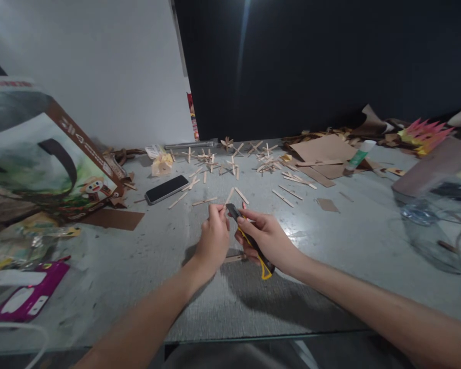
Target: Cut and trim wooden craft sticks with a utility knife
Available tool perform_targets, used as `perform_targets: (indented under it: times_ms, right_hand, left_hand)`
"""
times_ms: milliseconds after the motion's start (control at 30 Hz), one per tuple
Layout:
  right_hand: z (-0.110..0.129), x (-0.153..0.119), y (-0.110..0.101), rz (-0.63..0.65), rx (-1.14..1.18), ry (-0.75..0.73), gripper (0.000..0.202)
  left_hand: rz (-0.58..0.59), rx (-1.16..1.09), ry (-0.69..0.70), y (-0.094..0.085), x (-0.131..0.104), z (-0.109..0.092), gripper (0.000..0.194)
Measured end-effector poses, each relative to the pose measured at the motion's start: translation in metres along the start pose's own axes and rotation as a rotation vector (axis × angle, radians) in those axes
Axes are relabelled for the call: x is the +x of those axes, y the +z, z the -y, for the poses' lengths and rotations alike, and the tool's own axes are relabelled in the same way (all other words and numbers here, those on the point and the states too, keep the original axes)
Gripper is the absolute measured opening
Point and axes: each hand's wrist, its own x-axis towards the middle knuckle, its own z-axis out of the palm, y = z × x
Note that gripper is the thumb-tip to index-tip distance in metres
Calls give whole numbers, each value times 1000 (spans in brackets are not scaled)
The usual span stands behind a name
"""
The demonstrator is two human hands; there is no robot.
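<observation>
Lying beyond the cutter (258,250): wooden sticks (241,195), phone (167,189), cardboard (322,149).

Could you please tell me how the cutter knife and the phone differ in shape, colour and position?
The cutter knife is long and narrow, while the phone is a broad, flat slab. The cutter knife is black with yellow parts; the phone has a dark face and a paler edge. The cutter knife is held in the right hand, whereas the phone lies on the table. Both are largely dark.
</observation>
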Motion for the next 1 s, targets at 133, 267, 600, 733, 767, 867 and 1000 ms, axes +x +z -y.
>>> perform_targets:
  times_ms: [133,267,600,733,767,867,1000]
  right_hand:
    - [-1,1,0,5,23,6,45]
    - [4,3,-6,-2,-17,1,54]
    - [14,3,-13,26,-26,48,57]
    - [9,1,-5,9,81,56,49]
    - [8,0,-4,10,110,65,48]
    - [10,-1,-4,17,171,101,44]
    - [12,-3,-5,69,144,136,45]
  left_hand:
    - [-30,-24,17,0,0,-4,13]
    - [0,3,45,-7,2,-6,12]
    - [84,-45,54,-13,6,-5,19]
    - [57,-40,41,-8,3,-6,19]
    - [49,-40,38,-7,2,-6,19]
    - [40,-54,29,-4,1,-5,18]
    - [88,-127,15,-4,0,-5,9]
